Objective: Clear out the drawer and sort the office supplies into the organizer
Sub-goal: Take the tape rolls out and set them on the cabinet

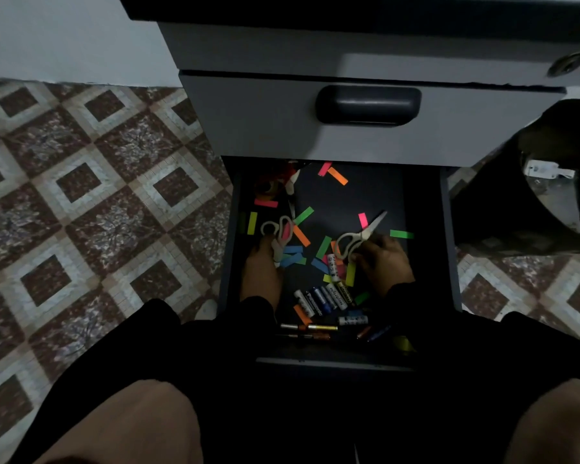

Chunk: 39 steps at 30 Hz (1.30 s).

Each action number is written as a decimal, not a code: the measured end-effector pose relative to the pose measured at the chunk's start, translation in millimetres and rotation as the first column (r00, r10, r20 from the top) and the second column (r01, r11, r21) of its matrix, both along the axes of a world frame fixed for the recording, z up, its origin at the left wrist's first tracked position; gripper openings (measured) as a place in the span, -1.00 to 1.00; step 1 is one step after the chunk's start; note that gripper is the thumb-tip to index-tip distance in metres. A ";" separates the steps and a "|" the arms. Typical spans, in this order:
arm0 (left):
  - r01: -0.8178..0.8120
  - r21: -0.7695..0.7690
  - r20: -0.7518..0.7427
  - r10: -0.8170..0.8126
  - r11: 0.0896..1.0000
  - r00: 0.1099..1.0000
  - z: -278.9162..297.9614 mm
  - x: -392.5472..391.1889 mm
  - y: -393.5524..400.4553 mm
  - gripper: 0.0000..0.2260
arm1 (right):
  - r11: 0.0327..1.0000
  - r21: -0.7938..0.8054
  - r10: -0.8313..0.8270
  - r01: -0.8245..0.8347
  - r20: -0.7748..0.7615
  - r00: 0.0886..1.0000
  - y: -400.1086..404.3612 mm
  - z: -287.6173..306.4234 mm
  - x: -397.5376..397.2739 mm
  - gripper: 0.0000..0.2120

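Open drawer [447, 236], frame centre: left hand [260, 267] and right hand [384, 262] each grip one pair of scissors [278, 234] [359, 237], seemingly for lifting clear of the loose batteries [325, 298] and coloured paper strips [337, 175].

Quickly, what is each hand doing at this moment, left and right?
Left hand: holds the left pair of scissors by its handles.
Right hand: holds the right pair of scissors, fingers curled at its handles.
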<state>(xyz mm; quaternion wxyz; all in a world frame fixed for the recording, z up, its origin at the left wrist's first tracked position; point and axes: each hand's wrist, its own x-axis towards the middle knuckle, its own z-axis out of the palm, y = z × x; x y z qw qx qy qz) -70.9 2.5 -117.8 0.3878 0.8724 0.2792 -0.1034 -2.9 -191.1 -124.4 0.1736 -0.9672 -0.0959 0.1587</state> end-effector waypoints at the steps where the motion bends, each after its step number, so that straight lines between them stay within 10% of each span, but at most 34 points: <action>1: -0.020 -0.011 0.000 0.020 1.000 1.000 -0.3 0.3 -0.2 -0.55 | 1.000 0.010 -0.001 0.001 -0.016 1.000 -0.7 -2.5 0.4 -0.75; 19: -0.054 -0.303 -0.083 0.030 0.951 0.996 6.7 10.7 1.9 -0.73 | 0.919 0.013 -0.381 0.394 -0.226 0.897 6.2 9.0 13.4 -0.67; 39: -0.046 -0.628 -0.105 -0.026 0.777 0.994 74.4 -5.2 7.0 -0.71 | 0.983 0.030 -0.170 0.180 -0.211 0.963 -8.0 82.2 2.1 -0.73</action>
